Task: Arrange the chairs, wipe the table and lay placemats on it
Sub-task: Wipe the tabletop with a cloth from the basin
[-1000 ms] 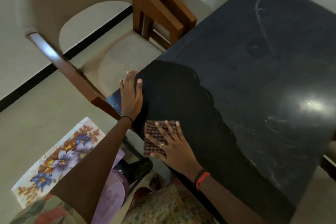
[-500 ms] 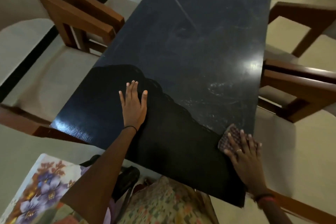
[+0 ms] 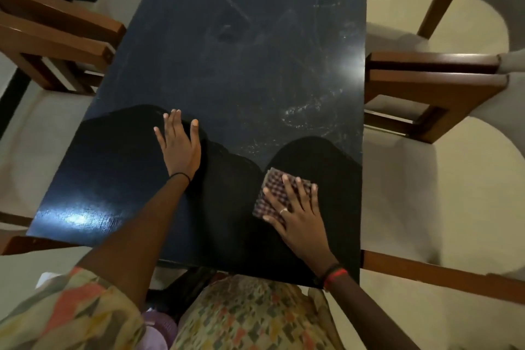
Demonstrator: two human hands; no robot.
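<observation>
At the left, two wooden left chairs point(image 3: 56, 31) with pale seats stand side by side, their backs close to the long edge of the dark table point(image 3: 255, 51). The left hand point(image 3: 179, 145) lies palm down on the near left part of the tabletop, fingers straight and relaxed, holding nothing; a thin black band point(image 3: 179, 176) circles its wrist. Pale streaks and smears mark the far half of the table. To the right, near the front edge, a folded checked cloth point(image 3: 272, 193) lies flat on the tabletop. The right hand point(image 3: 298, 216) presses down on it with fingers spread and straight, not curled round it; one finger wears a ring point(image 3: 283, 210), and the wrist has red and black bands point(image 3: 335, 275). Two right chairs point(image 3: 434, 79) stand close along the table's right edge.
</observation>
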